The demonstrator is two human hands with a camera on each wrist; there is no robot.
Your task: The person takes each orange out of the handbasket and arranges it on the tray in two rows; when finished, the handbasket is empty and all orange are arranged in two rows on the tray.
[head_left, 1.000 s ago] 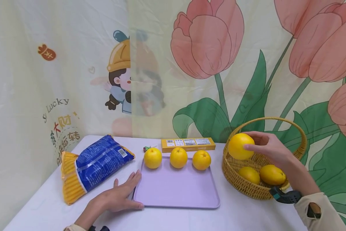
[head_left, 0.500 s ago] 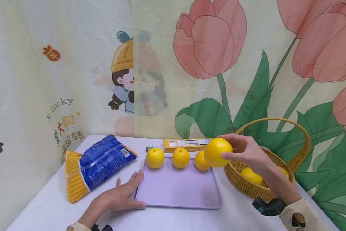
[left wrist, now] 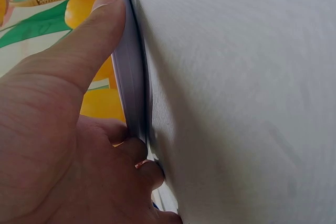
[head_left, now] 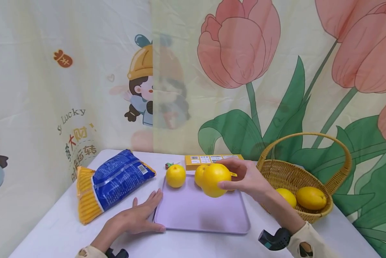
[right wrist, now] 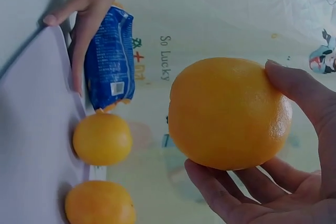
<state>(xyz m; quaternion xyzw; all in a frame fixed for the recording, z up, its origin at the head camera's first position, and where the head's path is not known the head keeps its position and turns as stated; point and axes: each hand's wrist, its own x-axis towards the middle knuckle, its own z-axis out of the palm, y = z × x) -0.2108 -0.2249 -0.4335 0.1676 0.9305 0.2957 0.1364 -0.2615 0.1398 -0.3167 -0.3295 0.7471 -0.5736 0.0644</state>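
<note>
My right hand [head_left: 252,179] holds an orange [head_left: 216,180] above the lilac tray [head_left: 193,215], thumb on one side and fingers on the other. In the right wrist view that orange [right wrist: 228,114] hangs apart from the tray. Along the tray's far edge sit a left orange [head_left: 175,176] and a middle orange [head_left: 199,172], partly covered by the held one. A third is almost wholly hidden behind the right hand. My left hand [head_left: 134,216] rests at the tray's left edge, fingers spread. In the left wrist view its thumb [left wrist: 100,30] lies along the tray rim [left wrist: 126,72].
To the right stands a wicker basket [head_left: 273,172] with a tall handle, holding a yellow fruit [head_left: 287,196] and an oblong yellow fruit [head_left: 311,198]. A blue and yellow bag [head_left: 118,182] lies left. Behind the tray are a yellow box [head_left: 193,163] and a small wrapped lollipop [head_left: 169,166].
My right hand has carried the orange leftward from over the basket to over the tray, lowering it somewhat. The left hand stays at the tray's edge. The view has shifted slightly.
</note>
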